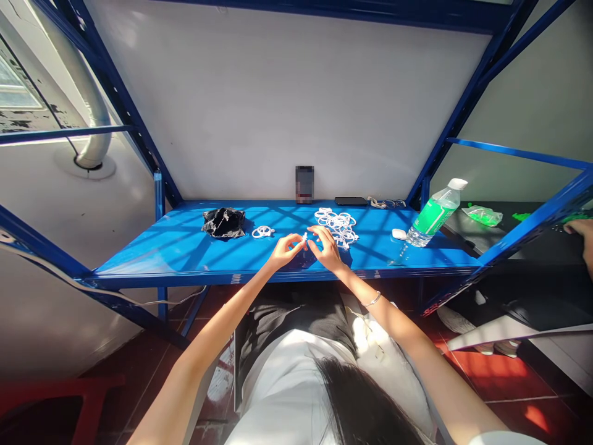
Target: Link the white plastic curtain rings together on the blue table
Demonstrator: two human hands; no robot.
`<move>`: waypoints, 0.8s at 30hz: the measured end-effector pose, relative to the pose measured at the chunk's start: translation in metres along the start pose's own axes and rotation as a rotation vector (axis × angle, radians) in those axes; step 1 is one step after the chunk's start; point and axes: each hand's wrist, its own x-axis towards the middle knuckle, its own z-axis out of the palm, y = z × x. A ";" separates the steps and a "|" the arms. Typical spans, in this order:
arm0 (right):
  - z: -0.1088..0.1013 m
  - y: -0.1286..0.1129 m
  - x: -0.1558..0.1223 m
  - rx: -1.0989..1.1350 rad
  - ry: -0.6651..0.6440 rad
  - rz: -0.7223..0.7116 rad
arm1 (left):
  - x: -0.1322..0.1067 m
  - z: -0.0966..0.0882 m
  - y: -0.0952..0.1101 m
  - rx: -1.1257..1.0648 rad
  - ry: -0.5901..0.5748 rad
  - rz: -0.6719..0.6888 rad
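Observation:
Over the near middle of the blue table [185,253], my left hand [286,250] pinches a small white piece [304,237] between thumb and fingertips. What exactly the piece is, I cannot make out. My right hand [327,250] faces it from the other side, its thumb and index finger apart and their tips close to the piece. Just behind and partly beneath my right hand lies a pile of white coiled cables [337,220]. A single white coiled cable [262,232] lies apart, left of my left hand.
A crumpled black plastic bag [224,222] lies on the left. Right of the hands are a small white case [398,234] and a tilted water bottle [435,213]. Along the back are a dark upright device [304,184] and a black phone [351,201]. Blue posts flank the table; another person's hand [582,232] shows far right.

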 end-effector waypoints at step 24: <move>-0.002 0.012 0.007 0.701 -0.370 0.399 | -0.002 -0.005 0.011 -0.400 -0.238 -0.141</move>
